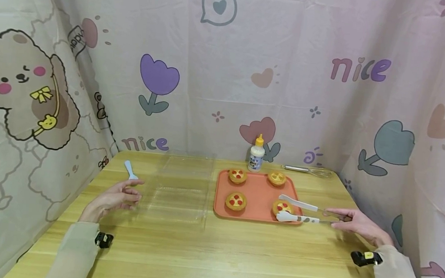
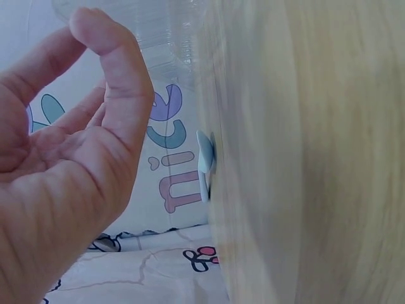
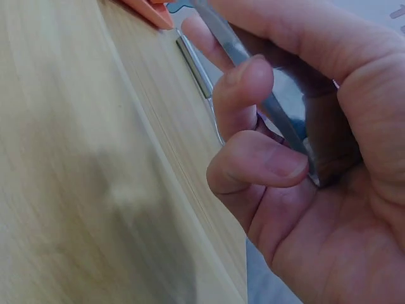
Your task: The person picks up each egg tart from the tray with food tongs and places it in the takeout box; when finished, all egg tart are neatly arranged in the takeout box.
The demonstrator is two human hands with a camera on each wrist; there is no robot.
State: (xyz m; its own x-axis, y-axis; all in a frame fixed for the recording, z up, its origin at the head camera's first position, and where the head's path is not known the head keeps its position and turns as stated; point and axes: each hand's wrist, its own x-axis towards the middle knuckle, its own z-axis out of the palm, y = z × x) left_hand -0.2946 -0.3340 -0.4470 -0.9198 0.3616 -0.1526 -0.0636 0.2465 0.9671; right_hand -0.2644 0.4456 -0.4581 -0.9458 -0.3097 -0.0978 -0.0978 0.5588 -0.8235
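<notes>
My right hand (image 1: 360, 226) grips a pair of tongs (image 1: 299, 204) by its metal end; in the right wrist view fingers curl round the metal (image 3: 285, 111). The white tips of the tongs stand apart on either side of an egg tart (image 1: 282, 207) with red bits on top, at the near right of an orange tray (image 1: 257, 194). Whether they touch the tart I cannot tell. Other tarts (image 1: 236, 201) sit on the tray. Beside a clear plastic box (image 1: 180, 203), my left hand (image 1: 117, 198) hovers with loosely bent fingers, holding nothing.
A small pale blue spatula (image 1: 130, 169) lies at the left, beyond my left hand. Behind the tray stands a squeeze bottle (image 1: 257, 155) with a yellow cap. To its right lies a whisk (image 1: 310, 171). A printed curtain (image 1: 226, 91) hangs round the wooden table (image 1: 229, 257).
</notes>
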